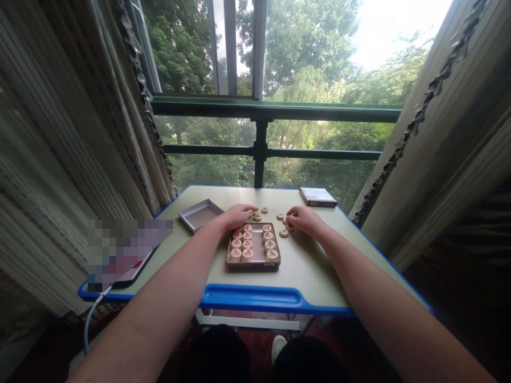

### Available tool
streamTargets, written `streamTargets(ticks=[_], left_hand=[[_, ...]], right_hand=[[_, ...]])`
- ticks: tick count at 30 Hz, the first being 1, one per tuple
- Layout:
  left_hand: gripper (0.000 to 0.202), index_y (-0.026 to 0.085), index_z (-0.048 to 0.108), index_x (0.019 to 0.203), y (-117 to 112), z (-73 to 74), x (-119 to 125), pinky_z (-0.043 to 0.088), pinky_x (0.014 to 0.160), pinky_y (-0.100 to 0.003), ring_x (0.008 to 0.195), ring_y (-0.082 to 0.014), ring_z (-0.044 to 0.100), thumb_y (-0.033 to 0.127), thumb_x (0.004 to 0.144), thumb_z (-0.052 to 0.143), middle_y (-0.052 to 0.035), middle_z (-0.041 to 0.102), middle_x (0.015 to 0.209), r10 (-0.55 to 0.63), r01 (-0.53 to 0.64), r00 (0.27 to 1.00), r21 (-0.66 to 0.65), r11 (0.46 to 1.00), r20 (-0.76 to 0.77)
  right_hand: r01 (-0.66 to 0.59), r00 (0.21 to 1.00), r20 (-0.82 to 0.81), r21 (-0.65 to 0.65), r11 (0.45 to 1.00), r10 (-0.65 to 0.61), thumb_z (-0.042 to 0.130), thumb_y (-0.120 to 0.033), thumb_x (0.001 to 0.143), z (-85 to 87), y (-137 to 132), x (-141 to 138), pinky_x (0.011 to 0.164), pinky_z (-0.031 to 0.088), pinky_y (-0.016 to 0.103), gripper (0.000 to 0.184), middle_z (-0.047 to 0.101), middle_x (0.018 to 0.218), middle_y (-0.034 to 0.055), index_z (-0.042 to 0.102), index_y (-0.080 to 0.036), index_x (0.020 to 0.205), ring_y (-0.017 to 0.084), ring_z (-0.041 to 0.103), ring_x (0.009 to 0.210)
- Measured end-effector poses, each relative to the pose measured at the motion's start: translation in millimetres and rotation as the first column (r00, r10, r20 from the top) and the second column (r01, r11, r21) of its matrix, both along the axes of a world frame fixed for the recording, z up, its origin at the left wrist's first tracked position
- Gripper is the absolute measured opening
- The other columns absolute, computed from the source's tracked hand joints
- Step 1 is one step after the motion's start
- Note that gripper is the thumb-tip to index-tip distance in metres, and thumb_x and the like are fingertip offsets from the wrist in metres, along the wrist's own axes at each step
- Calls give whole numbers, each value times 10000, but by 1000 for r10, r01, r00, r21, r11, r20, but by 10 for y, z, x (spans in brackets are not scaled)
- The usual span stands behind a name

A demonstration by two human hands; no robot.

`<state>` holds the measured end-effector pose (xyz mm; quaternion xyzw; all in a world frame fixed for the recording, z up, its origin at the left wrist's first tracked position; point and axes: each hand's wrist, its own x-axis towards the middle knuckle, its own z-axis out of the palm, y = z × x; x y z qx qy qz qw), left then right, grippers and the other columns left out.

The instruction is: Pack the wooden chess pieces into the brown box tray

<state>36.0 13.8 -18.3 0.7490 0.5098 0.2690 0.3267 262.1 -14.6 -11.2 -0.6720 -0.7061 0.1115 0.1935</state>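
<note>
Beyond the far left corner of an open box (253, 264) is my left hand (240, 214), its fingers bent down on a xiangqi piece among several loose ones (257, 218). To the right of the box, my right hand (304, 219) has its fingers closed at a xiangqi piece (289, 227), mostly hidden under the fingertips. Other loose pieces (283, 233) lie close by. Inside the box, red-marked pieces (247, 244) stand in two columns at the left. Dark-marked pieces (270, 244) form one column along the right wall, with bare box floor between.
An empty grey box lid (202, 214) lies tilted in angle at the left. A flat closed box (318, 196) is at the far right corner of the table (319, 266). A device with a cable (88, 319) sits at the left edge. Curtains (399, 143) flank the window.
</note>
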Motion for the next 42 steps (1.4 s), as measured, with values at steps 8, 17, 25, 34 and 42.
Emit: streamTargets(ticks=[8,17,25,34,42], left_hand=[[385,135,706,934,50,-39,16,375,958,-209,1101,-170,537,97,671,428,-42,589,1201,-47,47,999,10,999,-19],[378,156,706,950,91,-65,-17,365,957,-200,1093,-173,539,106,697,430,-22,626,1145,-25,51,984,149,988,-174],[392,166,705,954,135,-99,-20,375,952,-209,1093,-175,535,94,691,424,-16,655,1088,-23,49,984,143,988,-179],[384,143,692,978,109,-85,-28,366,958,-218,1090,-177,537,110,703,426,-44,633,1131,-27,50,984,132,990,-174],[384,147,665,1039,128,-89,-28,382,945,-246,1081,-186,540,139,710,466,-63,634,1126,14,0,989,100,995,-145]], right_hand=[[13,999,-50,19,1000,-12,523,-187,760,-5,28,22,677,423,213,227,697,886,69,692,-144,905,157,613,798],[-4,999,43,62,998,1,544,-259,739,48,-15,39,619,397,215,203,700,845,64,704,-163,819,163,604,764],[-5,992,125,-2,1000,5,572,-412,723,-10,14,36,507,328,217,263,692,734,49,710,-189,740,144,575,636],[-41,995,90,-20,999,42,563,-335,738,13,-8,27,570,366,207,229,699,834,51,706,-184,834,152,594,721],[89,995,38,37,995,-91,472,-385,814,93,-28,49,594,379,229,328,694,845,96,699,-148,814,177,603,753]])
